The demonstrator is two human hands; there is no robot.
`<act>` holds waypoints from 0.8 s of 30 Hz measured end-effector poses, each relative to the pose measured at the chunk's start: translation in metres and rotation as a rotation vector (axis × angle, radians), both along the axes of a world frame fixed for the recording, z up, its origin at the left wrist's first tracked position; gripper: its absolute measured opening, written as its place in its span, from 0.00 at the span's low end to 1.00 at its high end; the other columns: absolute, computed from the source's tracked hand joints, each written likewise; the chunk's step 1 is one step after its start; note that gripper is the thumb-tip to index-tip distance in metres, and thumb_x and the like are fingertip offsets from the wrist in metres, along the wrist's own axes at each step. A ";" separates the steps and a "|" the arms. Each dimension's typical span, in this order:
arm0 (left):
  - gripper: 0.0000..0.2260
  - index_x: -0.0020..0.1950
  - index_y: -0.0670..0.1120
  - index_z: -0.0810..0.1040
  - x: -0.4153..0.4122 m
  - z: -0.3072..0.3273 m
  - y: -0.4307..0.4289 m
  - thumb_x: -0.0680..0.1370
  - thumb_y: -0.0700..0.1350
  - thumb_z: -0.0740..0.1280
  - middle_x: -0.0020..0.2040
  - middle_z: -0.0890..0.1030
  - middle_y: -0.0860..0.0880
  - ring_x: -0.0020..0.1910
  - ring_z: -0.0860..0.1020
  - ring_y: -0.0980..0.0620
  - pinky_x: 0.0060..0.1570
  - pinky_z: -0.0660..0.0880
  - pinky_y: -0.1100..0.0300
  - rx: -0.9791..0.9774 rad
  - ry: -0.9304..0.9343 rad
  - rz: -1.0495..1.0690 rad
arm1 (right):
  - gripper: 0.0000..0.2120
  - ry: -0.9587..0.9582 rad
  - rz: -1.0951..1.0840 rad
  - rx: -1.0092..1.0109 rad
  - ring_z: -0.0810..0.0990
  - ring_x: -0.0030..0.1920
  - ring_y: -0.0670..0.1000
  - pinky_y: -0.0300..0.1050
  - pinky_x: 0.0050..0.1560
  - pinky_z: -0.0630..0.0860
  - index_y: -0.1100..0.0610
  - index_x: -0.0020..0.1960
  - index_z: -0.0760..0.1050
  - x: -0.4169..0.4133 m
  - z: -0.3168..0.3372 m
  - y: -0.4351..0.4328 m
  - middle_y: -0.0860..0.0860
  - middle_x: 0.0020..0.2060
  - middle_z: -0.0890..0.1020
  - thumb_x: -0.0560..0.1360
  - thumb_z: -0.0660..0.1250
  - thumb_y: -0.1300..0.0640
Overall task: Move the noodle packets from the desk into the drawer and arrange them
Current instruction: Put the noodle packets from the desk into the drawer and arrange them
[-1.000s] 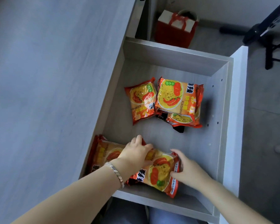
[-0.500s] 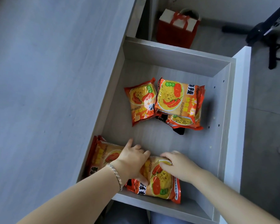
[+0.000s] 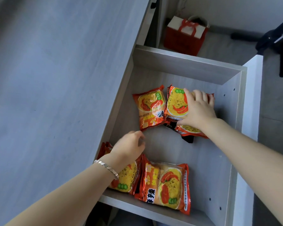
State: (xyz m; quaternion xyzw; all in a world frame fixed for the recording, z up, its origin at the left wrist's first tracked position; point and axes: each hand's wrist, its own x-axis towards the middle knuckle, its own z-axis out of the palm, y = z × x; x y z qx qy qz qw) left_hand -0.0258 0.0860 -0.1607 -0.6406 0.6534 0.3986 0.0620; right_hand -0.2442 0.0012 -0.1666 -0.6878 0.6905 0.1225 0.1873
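Note:
The open grey drawer [image 3: 186, 62] holds several orange noodle packets. Two lie side by side at its near end: one [image 3: 165, 185] in full view, one [image 3: 126, 180] partly under my left wrist. At the far end a single packet [image 3: 149, 108] lies beside a small stack. My right hand [image 3: 198, 108] lies on the stack's top packet [image 3: 175, 103], fingers over it and thumb at its near edge, above a lower packet [image 3: 191, 131]. My left hand [image 3: 129, 145], blurred, hovers over the bare drawer floor with fingers loosely curled, holding nothing.
The grey desk top [image 3: 55, 79] fills the left side with no packets on the part in view. The drawer's white front panel [image 3: 252, 95] stands at the right. A red gift bag [image 3: 185, 36] sits on the floor beyond the drawer, with a black stand [image 3: 278, 39] at top right.
Both hands have left the near packets, which now lie side by side. My right hand has reached to the far stack and my left hand has lifted toward the drawer's middle.

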 end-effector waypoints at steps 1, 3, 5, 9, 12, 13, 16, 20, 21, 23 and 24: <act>0.13 0.63 0.45 0.74 0.001 0.000 -0.001 0.79 0.44 0.61 0.60 0.77 0.47 0.58 0.76 0.49 0.57 0.75 0.56 -0.016 0.011 0.000 | 0.55 0.001 0.007 -0.012 0.60 0.70 0.61 0.59 0.71 0.53 0.52 0.74 0.49 0.001 0.003 -0.001 0.60 0.68 0.64 0.57 0.76 0.41; 0.14 0.64 0.46 0.73 0.000 0.003 -0.003 0.79 0.46 0.62 0.61 0.77 0.49 0.59 0.75 0.51 0.56 0.72 0.62 -0.056 0.092 0.100 | 0.52 -0.031 0.024 -0.065 0.64 0.65 0.63 0.58 0.69 0.57 0.53 0.73 0.53 0.009 0.014 0.003 0.61 0.64 0.67 0.57 0.75 0.41; 0.20 0.66 0.47 0.71 -0.004 0.013 -0.008 0.76 0.51 0.67 0.61 0.77 0.51 0.60 0.76 0.53 0.57 0.71 0.64 0.007 0.339 0.395 | 0.51 -0.104 0.049 -0.150 0.65 0.64 0.63 0.57 0.67 0.59 0.53 0.73 0.54 0.021 0.026 0.018 0.61 0.63 0.68 0.57 0.74 0.40; 0.35 0.68 0.48 0.67 -0.006 0.032 -0.010 0.64 0.56 0.73 0.59 0.80 0.50 0.57 0.80 0.53 0.57 0.78 0.55 0.279 0.797 0.618 | 0.57 -0.509 -0.317 0.017 0.63 0.68 0.60 0.57 0.65 0.66 0.50 0.74 0.44 0.059 0.048 0.057 0.58 0.68 0.62 0.58 0.74 0.37; 0.36 0.69 0.50 0.66 -0.005 0.038 0.000 0.64 0.49 0.77 0.60 0.79 0.51 0.58 0.79 0.54 0.59 0.77 0.53 0.311 0.725 0.350 | 0.55 -0.923 -0.817 0.269 0.67 0.69 0.57 0.52 0.65 0.69 0.51 0.75 0.42 0.077 0.040 0.065 0.55 0.71 0.64 0.61 0.73 0.39; 0.34 0.68 0.50 0.66 -0.005 0.037 0.002 0.66 0.45 0.77 0.58 0.80 0.51 0.56 0.80 0.54 0.57 0.78 0.52 0.287 0.656 0.317 | 0.55 -0.983 -0.916 0.344 0.68 0.68 0.56 0.52 0.65 0.70 0.52 0.75 0.40 0.081 0.035 0.067 0.53 0.70 0.66 0.62 0.73 0.38; 0.26 0.63 0.51 0.69 -0.003 0.043 -0.005 0.68 0.38 0.73 0.51 0.80 0.51 0.46 0.81 0.53 0.45 0.82 0.54 0.150 0.411 0.201 | 0.63 -1.015 -0.982 0.450 0.72 0.66 0.56 0.57 0.65 0.72 0.50 0.75 0.40 0.087 0.023 0.073 0.52 0.69 0.69 0.53 0.72 0.30; 0.20 0.63 0.51 0.70 0.002 0.062 -0.024 0.71 0.39 0.64 0.49 0.80 0.50 0.43 0.80 0.49 0.38 0.78 0.55 0.079 0.154 0.056 | 0.52 -1.010 -0.830 0.297 0.66 0.71 0.52 0.48 0.68 0.65 0.50 0.75 0.46 0.075 0.024 0.076 0.49 0.70 0.66 0.61 0.68 0.32; 0.23 0.66 0.53 0.68 0.003 0.067 -0.030 0.72 0.40 0.62 0.51 0.80 0.50 0.44 0.79 0.48 0.38 0.76 0.55 0.040 0.062 0.014 | 0.48 -1.028 -0.738 0.309 0.68 0.69 0.50 0.45 0.65 0.66 0.50 0.74 0.53 0.068 0.024 0.078 0.47 0.68 0.69 0.61 0.67 0.34; 0.26 0.70 0.56 0.66 0.005 0.075 -0.042 0.73 0.41 0.60 0.55 0.80 0.50 0.47 0.77 0.47 0.39 0.72 0.58 -0.060 -0.132 -0.126 | 0.31 -1.087 -0.581 0.347 0.75 0.61 0.44 0.43 0.63 0.69 0.49 0.64 0.68 0.057 0.022 0.082 0.45 0.60 0.77 0.64 0.70 0.44; 0.25 0.70 0.56 0.66 0.005 0.077 -0.048 0.74 0.42 0.59 0.56 0.79 0.50 0.48 0.76 0.47 0.40 0.69 0.58 -0.085 -0.203 -0.194 | 0.21 -1.121 -0.562 0.346 0.79 0.55 0.40 0.44 0.63 0.72 0.48 0.58 0.73 0.051 0.018 0.083 0.45 0.55 0.80 0.67 0.72 0.52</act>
